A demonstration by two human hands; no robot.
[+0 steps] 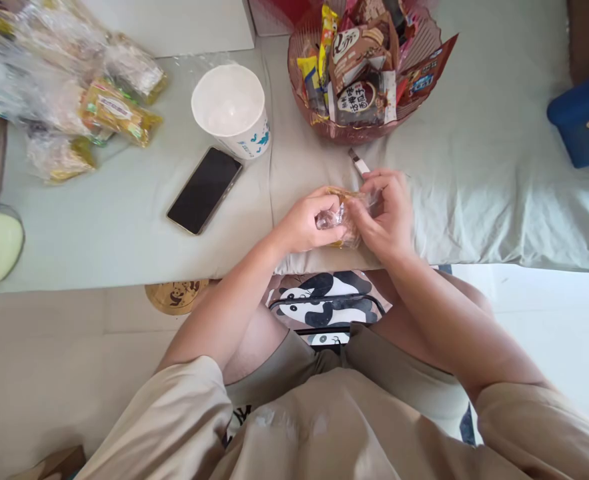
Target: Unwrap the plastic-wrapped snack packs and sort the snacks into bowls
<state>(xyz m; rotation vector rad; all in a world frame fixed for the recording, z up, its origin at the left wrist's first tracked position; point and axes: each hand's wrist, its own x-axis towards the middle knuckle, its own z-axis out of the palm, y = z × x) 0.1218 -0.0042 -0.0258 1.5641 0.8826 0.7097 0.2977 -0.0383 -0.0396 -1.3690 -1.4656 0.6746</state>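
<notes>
A clear and yellow-brown plastic snack packet (350,233) is held between my hands above the near edge of the cloth-covered table. My left hand (310,220) is closed round its left side, where the plastic is crumpled. With thumb and fingers, my right hand (389,213) pinches the right side of the packet. A slim white stick-like thing with a dark tip (359,163) pokes out beyond my right fingertips. Whether that hand holds it or it lies on the cloth, I cannot tell. The packet's contents are mostly hidden by my fingers.
A pink glass bowl (299,100) of wrapped snacks stands beyond my hands. Left of it are a white paper cup (229,110) and a black phone (205,190). Several bagged snacks (117,110) lie at far left, a blue container (584,120) at far right.
</notes>
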